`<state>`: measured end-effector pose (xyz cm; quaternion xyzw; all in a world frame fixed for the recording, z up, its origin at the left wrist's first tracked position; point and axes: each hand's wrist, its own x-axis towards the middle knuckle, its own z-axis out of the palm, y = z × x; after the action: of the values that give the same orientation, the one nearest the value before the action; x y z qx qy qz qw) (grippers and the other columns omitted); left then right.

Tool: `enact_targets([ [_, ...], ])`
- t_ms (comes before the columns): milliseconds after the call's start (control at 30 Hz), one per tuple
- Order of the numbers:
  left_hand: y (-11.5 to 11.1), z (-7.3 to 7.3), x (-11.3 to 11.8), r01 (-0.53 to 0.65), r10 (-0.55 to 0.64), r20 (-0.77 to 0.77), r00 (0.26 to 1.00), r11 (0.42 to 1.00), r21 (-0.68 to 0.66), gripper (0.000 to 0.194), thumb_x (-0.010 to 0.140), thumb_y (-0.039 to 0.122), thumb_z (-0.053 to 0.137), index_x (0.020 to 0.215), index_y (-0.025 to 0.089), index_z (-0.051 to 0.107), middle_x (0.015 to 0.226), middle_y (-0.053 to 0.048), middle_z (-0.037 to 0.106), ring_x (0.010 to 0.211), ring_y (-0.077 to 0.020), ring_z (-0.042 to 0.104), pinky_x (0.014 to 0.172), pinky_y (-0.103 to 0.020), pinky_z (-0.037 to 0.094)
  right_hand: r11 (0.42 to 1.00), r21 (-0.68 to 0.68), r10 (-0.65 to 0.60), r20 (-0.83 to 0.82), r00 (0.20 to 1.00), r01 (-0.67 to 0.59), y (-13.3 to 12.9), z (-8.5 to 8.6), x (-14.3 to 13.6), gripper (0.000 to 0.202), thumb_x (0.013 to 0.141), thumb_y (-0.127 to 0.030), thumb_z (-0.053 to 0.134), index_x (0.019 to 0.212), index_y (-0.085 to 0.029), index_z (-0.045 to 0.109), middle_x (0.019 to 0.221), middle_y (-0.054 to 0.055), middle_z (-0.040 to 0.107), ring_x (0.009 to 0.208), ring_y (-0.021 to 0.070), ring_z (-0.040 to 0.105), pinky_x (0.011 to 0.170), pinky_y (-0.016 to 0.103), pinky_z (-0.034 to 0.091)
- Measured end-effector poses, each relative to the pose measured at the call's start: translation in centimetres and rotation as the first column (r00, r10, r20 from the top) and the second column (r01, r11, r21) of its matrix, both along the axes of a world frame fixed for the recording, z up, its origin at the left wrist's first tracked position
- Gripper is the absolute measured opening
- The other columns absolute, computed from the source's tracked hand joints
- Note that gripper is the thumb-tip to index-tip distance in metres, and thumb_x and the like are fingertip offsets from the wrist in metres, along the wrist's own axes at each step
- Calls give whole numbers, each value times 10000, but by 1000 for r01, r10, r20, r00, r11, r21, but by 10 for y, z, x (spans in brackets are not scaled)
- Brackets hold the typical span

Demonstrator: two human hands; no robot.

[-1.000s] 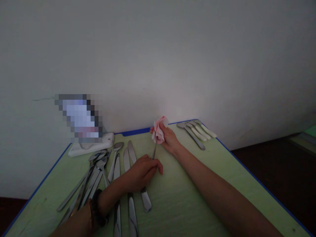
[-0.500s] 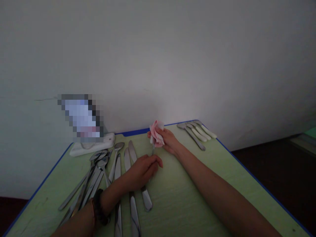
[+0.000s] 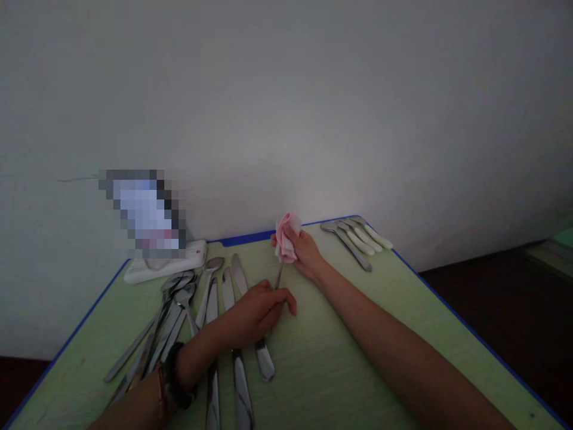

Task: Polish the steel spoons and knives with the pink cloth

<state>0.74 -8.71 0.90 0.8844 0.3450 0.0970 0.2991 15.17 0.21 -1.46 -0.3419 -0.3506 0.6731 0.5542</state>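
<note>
My left hand [image 3: 262, 313] is closed around the lower part of a thin metal piece of cutlery [image 3: 278, 276]. Only its narrow stem shows; its upper end is wrapped in a pink and white cloth [image 3: 287, 239], so I cannot tell its kind. My right hand [image 3: 305, 251] pinches that cloth around it, thumb on top. Beneath and beside my left wrist lie several table knives [image 3: 244, 388]. Further left is a loose pile of spoons and other cutlery [image 3: 172, 319].
At the back right a metal spoon [image 3: 349, 246] lies beside several utensils with cream handles [image 3: 364, 242]. A blurred-out phone [image 3: 145, 209] leans by the wall [image 3: 286, 107] above a white power strip [image 3: 168, 263]. The green table [image 3: 340, 370] has a blue edge.
Both hands keep their hold. My right hand and the cloth have shifted slightly up and right, and a bit more of the metal stem shows below the cloth.
</note>
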Motion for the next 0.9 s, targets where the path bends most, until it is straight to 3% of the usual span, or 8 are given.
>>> enact_targets([
  [233,2,-6,0,-54,59,107,993,997,-49,295,886,132,297,913,198,583,601,17,546,724,-169,482,722,-254,363,986,-5,167,25,986,-167,-2,-1,0,291,642,-383,748,696,-130,613,593,13,649,481,104,568,423,196,423],
  [400,1,-15,1,-143,163,214,963,984,-105,283,884,130,303,937,192,574,571,29,514,683,-160,482,697,-250,369,969,-17,245,5,969,-245,0,-2,2,258,707,-354,711,736,-111,631,639,36,670,506,103,581,470,204,453],
  [500,2,-16,0,-154,173,226,959,983,-102,285,881,131,303,929,190,577,562,32,492,660,-157,472,678,-249,365,980,-16,199,-35,979,-199,1,-2,2,265,770,-382,651,784,-118,637,656,45,676,519,106,584,467,200,442],
  [700,1,-7,0,-47,48,118,992,999,-10,301,859,127,313,869,179,610,566,7,511,702,-180,474,695,-273,359,998,-47,-34,-109,993,29,7,-5,-1,362,860,-490,484,859,-153,616,724,56,689,540,129,591,430,220,425],
  [900,1,-10,-2,-48,59,185,981,997,-63,292,878,139,311,880,191,598,535,27,516,689,-163,485,713,-265,365,999,-30,-22,-123,992,19,8,-5,1,358,822,-504,537,823,-155,615,729,56,690,536,127,586,422,218,424],
])
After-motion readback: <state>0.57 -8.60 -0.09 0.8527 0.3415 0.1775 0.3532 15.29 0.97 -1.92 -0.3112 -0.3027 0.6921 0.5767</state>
